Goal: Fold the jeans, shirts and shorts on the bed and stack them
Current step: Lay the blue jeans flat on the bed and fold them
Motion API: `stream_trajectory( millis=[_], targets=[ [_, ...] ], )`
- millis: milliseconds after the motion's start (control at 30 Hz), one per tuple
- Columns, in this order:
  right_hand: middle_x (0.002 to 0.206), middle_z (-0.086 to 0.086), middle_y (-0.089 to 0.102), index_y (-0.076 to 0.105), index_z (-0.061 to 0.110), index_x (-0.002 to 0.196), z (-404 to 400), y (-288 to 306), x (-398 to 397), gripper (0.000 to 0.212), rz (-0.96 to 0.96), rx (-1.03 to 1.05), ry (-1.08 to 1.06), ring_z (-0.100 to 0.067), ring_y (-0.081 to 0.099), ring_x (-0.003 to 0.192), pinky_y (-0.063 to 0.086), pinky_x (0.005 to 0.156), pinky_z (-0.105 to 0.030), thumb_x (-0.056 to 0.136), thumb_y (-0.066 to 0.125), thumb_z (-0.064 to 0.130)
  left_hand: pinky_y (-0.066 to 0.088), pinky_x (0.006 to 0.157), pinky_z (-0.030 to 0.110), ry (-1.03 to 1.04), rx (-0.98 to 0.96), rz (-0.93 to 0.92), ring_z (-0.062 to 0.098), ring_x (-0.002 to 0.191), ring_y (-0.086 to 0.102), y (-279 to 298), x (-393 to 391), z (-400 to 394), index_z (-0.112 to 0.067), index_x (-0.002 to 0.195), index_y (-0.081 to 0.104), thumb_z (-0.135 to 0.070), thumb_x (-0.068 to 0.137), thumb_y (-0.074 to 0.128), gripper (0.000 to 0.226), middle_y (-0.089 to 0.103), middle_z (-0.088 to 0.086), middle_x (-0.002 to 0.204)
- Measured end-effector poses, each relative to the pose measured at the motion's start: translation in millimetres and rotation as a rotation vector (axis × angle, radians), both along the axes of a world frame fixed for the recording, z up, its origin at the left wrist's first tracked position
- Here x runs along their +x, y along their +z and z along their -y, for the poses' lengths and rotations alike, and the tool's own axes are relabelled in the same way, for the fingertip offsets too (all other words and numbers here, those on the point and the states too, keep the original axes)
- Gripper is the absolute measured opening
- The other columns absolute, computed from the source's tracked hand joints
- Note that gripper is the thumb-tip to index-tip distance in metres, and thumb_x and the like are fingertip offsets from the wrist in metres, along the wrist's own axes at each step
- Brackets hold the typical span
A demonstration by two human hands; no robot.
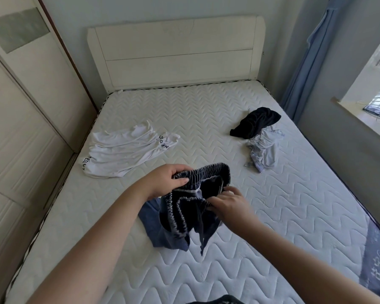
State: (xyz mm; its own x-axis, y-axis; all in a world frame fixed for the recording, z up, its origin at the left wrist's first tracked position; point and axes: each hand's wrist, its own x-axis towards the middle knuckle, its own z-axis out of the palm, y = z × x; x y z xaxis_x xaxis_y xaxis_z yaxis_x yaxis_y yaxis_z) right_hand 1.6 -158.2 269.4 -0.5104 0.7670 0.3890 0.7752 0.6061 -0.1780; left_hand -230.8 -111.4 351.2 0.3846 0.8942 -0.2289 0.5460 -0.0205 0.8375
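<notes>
Dark blue denim shorts (184,218) with an elastic waistband hang above the white quilted mattress (206,119), lower part resting on it. My left hand (169,178) grips the waistband at its upper left. My right hand (228,202) pinches the waistband on the right side. A white shirt (123,150) with black lettering lies crumpled at the left of the bed. At the right lie a black garment (255,122) and, partly under it, a crumpled light blue shirt (262,150).
A white headboard (176,51) stands at the far end. Wardrobe doors (20,128) run close along the bed's left side. A blue curtain (312,62) and a window sill (364,115) are at the right. A dark cloth edge (217,300) shows at the bottom.
</notes>
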Motion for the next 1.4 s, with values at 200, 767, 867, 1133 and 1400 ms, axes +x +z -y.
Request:
stream_trajectory(
  millis=[200,767,867,1133,1400],
  targets=[
    [0.069,0.005,0.068,0.074,0.019,0.089,-10,38,-2,0.011,-0.055,0.099,0.009,-0.021,0.066,0.063,0.052,0.061,-0.034,0.08,0.075,0.013,0.05,0.096,0.028,-0.048,-0.026,-0.103,0.002,0.102,0.065,-8,10,-3,-0.041,0.118,0.064,-0.025,0.099,0.054,0.026,0.069,-0.014,0.112],
    [0.066,0.0,0.063,0.063,0.012,0.084,-22,46,-7,0.027,-0.258,0.025,-0.17,-0.027,0.059,0.057,0.05,0.056,-0.036,0.073,0.084,0.025,0.045,0.088,0.019,-0.202,0.062,-0.276,0.005,0.11,0.057,-1,23,9,-0.045,0.135,0.046,0.002,0.076,0.051,0.075,0.06,-0.013,0.124],
    [0.099,-0.002,0.064,0.066,0.016,0.106,-27,33,1,0.049,-0.179,0.025,-0.229,-0.026,0.06,0.09,0.05,0.083,-0.044,0.07,0.083,0.043,0.048,0.079,0.014,-0.123,0.016,-0.227,-0.002,0.094,0.063,2,22,5,-0.039,0.125,0.058,0.005,0.076,0.049,0.067,0.067,-0.014,0.108],
    [0.118,0.009,0.055,0.043,0.032,0.139,-34,2,32,0.08,0.111,-0.191,-0.147,-0.019,0.049,0.119,0.019,0.116,-0.047,0.071,0.068,0.066,0.047,0.066,0.028,-0.089,-0.1,-0.124,0.015,0.066,0.057,12,19,3,-0.025,0.116,0.067,0.013,0.073,0.039,0.064,0.066,0.008,0.082],
    [0.111,-0.005,0.06,0.052,0.013,0.124,-44,22,34,0.046,0.14,-0.265,-0.103,-0.03,0.06,0.097,0.04,0.073,-0.033,0.082,0.065,0.027,0.042,0.05,0.013,-0.117,-0.125,-0.108,0.002,0.053,0.056,22,17,3,-0.02,0.12,0.066,0.017,0.074,0.035,0.066,0.065,-0.008,0.067]
  ],
)
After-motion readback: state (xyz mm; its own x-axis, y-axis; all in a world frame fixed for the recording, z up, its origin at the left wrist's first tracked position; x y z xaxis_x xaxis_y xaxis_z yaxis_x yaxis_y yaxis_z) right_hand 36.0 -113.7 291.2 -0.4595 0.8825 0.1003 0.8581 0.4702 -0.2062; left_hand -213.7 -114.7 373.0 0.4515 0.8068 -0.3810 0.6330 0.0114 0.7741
